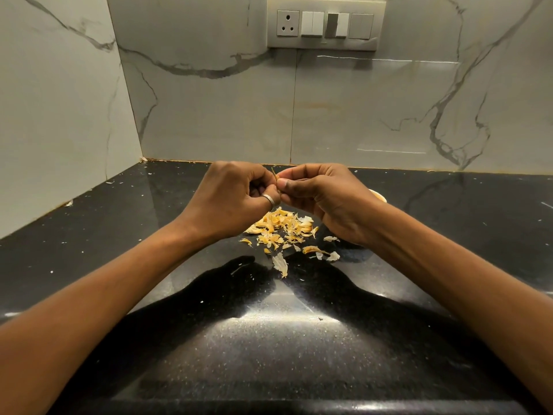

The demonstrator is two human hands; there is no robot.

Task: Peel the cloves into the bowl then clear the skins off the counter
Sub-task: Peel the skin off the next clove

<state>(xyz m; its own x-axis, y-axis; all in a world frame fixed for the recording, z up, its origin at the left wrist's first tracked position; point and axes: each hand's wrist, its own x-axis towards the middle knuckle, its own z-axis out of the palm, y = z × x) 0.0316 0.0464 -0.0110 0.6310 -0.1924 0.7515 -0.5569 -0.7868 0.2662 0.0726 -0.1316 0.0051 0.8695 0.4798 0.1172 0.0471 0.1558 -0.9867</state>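
My left hand (pixel 236 196) and my right hand (pixel 323 199) meet above the black counter (pixel 269 339), fingertips together. Between them they pinch a small garlic clove (pixel 276 182), mostly hidden by the fingers, with a thin strip of skin (pixel 273 172) sticking up from it. A ring sits on a left finger. Below the hands lies a pile of yellowish garlic skins (pixel 281 227), with loose flakes scattered toward me, the largest one (pixel 281 265) nearest. Only a pale rim of the bowl (pixel 378 195) shows behind my right hand.
Marble-patterned wall tiles (pixel 344 115) close off the back and left of the counter corner. A switch plate with a socket (pixel 324 23) hangs on the back wall. Tiny skin flecks (pixel 68 202) lie along the left wall edge.
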